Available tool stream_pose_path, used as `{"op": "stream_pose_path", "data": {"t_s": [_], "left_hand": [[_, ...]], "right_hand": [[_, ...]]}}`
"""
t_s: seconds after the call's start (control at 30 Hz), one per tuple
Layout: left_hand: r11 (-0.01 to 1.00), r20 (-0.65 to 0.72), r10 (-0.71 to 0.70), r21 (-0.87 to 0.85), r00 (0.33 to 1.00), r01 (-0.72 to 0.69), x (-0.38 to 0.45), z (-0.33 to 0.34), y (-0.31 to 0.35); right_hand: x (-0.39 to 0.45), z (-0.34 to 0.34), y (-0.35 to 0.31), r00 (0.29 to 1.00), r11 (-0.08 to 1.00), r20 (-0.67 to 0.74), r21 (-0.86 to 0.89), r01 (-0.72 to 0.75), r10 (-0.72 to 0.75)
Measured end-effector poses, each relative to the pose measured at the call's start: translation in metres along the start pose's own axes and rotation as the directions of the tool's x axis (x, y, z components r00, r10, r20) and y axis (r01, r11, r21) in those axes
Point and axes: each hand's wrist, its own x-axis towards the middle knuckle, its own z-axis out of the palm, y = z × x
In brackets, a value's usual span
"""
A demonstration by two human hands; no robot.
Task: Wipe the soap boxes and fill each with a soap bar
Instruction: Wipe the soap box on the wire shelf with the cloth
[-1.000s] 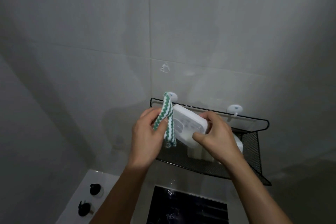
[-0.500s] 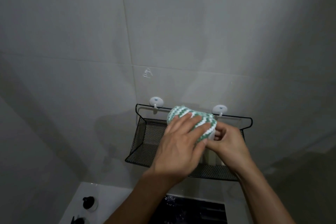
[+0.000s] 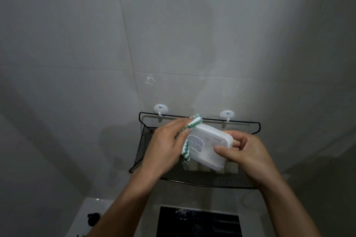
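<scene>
A white plastic soap box (image 3: pixel 207 145) with a grey mark on its lid is held tilted in front of the black mesh wall shelf (image 3: pixel 198 179). My right hand (image 3: pixel 244 157) grips its right end, thumb on the lid and fingers behind. My left hand (image 3: pixel 165 149) pinches a green-and-white zigzag cloth (image 3: pixel 187 140) against the box's left end. Under the box, pale items (image 3: pixel 194 167) stand on the shelf, mostly hidden.
The shelf hangs by its wire rim (image 3: pixel 250 123) from two white wall hooks (image 3: pixel 160 109) (image 3: pixel 227 115) on a grey tiled wall. Below lies a white surface with black knobs (image 3: pixel 93 217) and a dark glossy panel (image 3: pixel 198 221).
Half a second ago my left hand pressed the cloth flat over the lid. It has slid left off the lid, which is bare again, and the cloth sits bunched at the left end.
</scene>
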Motion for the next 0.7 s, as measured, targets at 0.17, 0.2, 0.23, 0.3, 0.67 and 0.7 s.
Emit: {"op": "stream_pose_path", "data": {"t_s": [0.17, 0.2, 0.23, 0.3, 0.67, 0.7], "left_hand": [[0.955, 0.036, 0.244, 0.165, 0.969, -0.247, 0.005, 0.017, 0.028], [0.943, 0.052, 0.276, 0.18, 0.96, -0.281, 0.006, 0.019, 0.033], [0.933, 0.069, 0.295, 0.193, 0.953, -0.303, 0.007, 0.021, 0.037], [0.926, 0.1, 0.302, 0.205, 0.948, -0.317, 0.011, 0.02, 0.041], [0.999, 0.083, 0.046, -0.029, 0.996, -0.044, 0.017, 0.003, 0.015], [0.998, 0.066, 0.029, -0.049, 0.997, -0.025, 0.014, 0.004, 0.014]], "right_hand": [[0.009, 0.006, -0.005, 0.998, 0.998, -0.001, 0.003, 0.07, -0.07], [0.011, 0.007, -0.007, 0.997, 0.997, 0.002, 0.014, 0.082, -0.082], [0.011, 0.008, -0.008, 0.996, 0.996, 0.0, 0.026, 0.088, -0.088], [0.011, 0.008, -0.011, 0.995, 0.995, -0.012, 0.038, 0.097, -0.097], [-0.002, -0.005, -0.009, 0.997, 0.996, -0.072, 0.085, 0.013, -0.006], [-0.003, -0.006, -0.008, 0.997, 0.995, -0.074, 0.101, 0.007, 0.001]]}}
